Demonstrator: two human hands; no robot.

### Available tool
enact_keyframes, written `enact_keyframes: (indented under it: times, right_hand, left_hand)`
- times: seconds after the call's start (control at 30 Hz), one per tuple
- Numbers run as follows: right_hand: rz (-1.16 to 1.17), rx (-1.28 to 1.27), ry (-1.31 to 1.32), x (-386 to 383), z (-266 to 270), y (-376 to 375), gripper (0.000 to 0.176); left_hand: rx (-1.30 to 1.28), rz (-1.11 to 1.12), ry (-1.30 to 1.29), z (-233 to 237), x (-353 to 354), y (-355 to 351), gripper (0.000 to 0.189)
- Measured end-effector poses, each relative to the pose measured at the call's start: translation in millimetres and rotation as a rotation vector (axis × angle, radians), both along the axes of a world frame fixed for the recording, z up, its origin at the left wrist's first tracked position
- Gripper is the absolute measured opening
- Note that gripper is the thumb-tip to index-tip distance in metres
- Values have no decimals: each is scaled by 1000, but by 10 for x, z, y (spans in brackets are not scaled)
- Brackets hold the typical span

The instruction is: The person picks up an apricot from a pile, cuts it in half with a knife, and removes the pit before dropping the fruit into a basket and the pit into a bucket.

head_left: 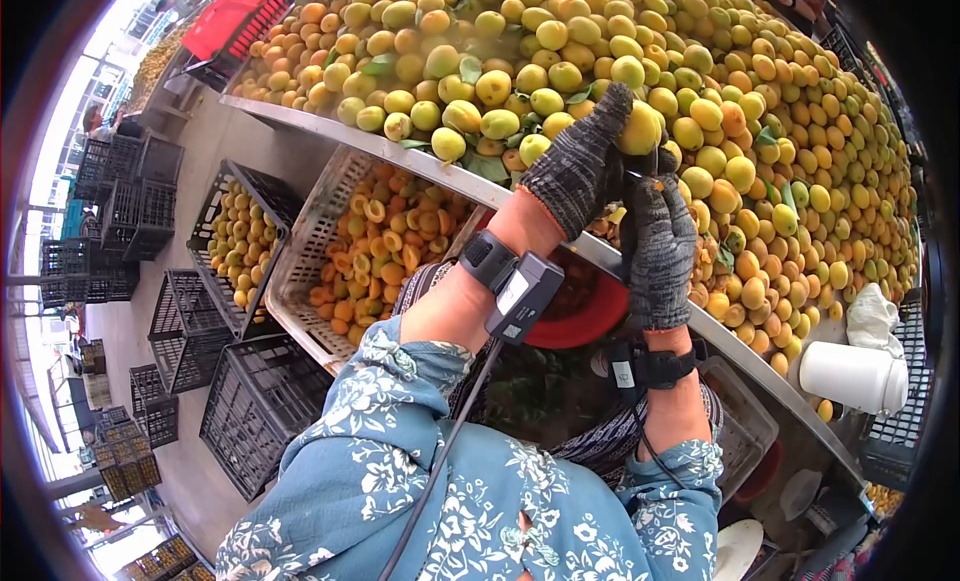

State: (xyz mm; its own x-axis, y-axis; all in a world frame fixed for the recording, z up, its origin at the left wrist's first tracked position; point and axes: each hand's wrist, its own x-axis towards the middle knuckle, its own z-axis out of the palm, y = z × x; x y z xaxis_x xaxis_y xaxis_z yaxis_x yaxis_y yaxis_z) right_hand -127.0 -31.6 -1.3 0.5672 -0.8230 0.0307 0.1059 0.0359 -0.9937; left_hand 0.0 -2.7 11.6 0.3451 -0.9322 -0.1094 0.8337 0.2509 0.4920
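Note:
A yellow-green apricot [641, 131] is gripped by my left hand [580, 166], which wears a dark grey knit glove, above the front edge of the fruit heap. Just below the apricot, my gloved right hand [662, 251] is closed around what looks like a small knife [640, 167]. Its blade is at the underside of the fruit; most of the tool is hidden by the fingers. A bit of orange flesh shows at the right fingertips. Whole apricots [560, 51] with some leaves lie piled on the metal-edged table [370, 141] around both hands.
Left of my lap, a white crate [300, 251] holds opened apricot halves [375, 246]. Beyond it, a black crate [225, 201] holds whole apricots. A red basin [575, 326] stands below the table edge. At the right lies a white container [850, 376]. Several black crates [265, 401] stand on the floor.

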Motion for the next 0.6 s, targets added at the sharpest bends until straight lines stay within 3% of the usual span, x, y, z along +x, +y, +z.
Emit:
enact_keyframes:
  times: [0.13, 0.2, 0.23, 0.27, 0.33, 0.37, 0.4, 0.47, 0.5, 0.53, 0.57, 0.6]
  right_hand:
    - [68, 184, 37, -82, 30, -94, 24]
    - [138, -602, 292, -149, -21, -184, 33]
    - [202, -611, 291, -167, 54, -216, 34]
    - [203, -611, 290, -190, 45, -248, 34]
    - [272, -735, 363, -237, 25, -298, 35]
    - [272, -736, 364, -226, 21, -276, 35]
    - [213, -709, 341, -197, 18, -229, 30]
    - [155, -680, 319, -118, 21, -118, 25]
    - [73, -339, 188, -73, 23, -51, 20]
    - [-9, -1, 54, -52, 16, -22, 18]
    - [-26, -575, 108, -40, -93, -59, 21]
    - [-27, -575, 108, -47, -99, -57, 21]
  left_hand:
    - [-41, -26, 1, 33, 87, 70, 33]
    - [5, -3, -430, -83, 265, 136, 33]
    - [10, 0, -597, -315, 463, 94, 32]
    - [10, 0, -597, -274, 497, 145, 32]
    - [-164, 265, -1524, -152, 557, 222, 31]
    - [-71, 70, -1153, 1, 503, 243, 30]
    - [-72, 70, -1152, -45, 446, 202, 30]
    - [-123, 106, -477, -73, 240, 51, 33]
    - [-56, -19, -83, -18, 110, 20, 40]
    - [-56, -20, -82, 2, 47, 27, 40]
    - [-100, -68, 10, 11, 7, 31, 41]
    - [-145, -114, 102, 20, -26, 29, 43]
